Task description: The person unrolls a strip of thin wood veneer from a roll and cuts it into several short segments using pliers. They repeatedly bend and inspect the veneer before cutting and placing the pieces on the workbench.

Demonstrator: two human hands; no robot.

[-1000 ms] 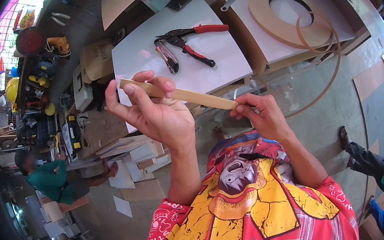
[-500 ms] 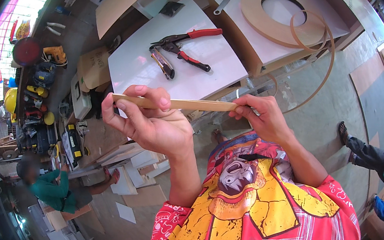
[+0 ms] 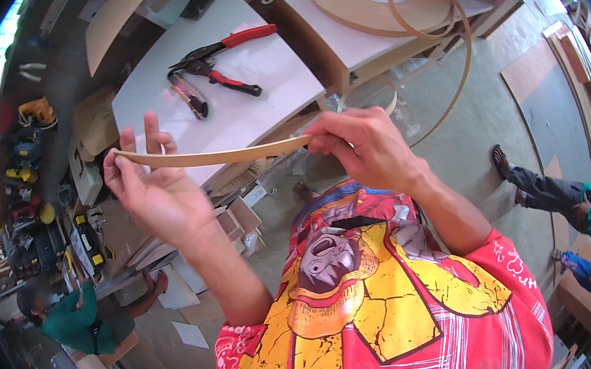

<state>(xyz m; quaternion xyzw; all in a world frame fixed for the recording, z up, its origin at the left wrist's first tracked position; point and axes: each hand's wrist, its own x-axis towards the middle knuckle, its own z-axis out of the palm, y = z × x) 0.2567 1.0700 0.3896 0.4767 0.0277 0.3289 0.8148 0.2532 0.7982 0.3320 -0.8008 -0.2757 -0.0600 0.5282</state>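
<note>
Now — left hand (image 3: pixel 158 193): your thumb presses the edge-banding strip (image 3: pixel 215 155) against open fingers.
Right hand (image 3: pixel 364 144): pinches its other end.

Brown cardboard box (image 3: pixel 95 120), far left, beside tools

Two hands, left hand (image 3: pixel 158 193) and right hand (image 3: pixel 364 147), hold a thin tan strip (image 3: pixel 223 154) stretched between them; red-handled snips (image 3: pixel 223 61) lie farther off on a white board (image 3: pixel 258 108).

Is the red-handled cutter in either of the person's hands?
No: the red-handled cutter lies on the white board, while the left hand and right hand hold a thin strip.
</note>
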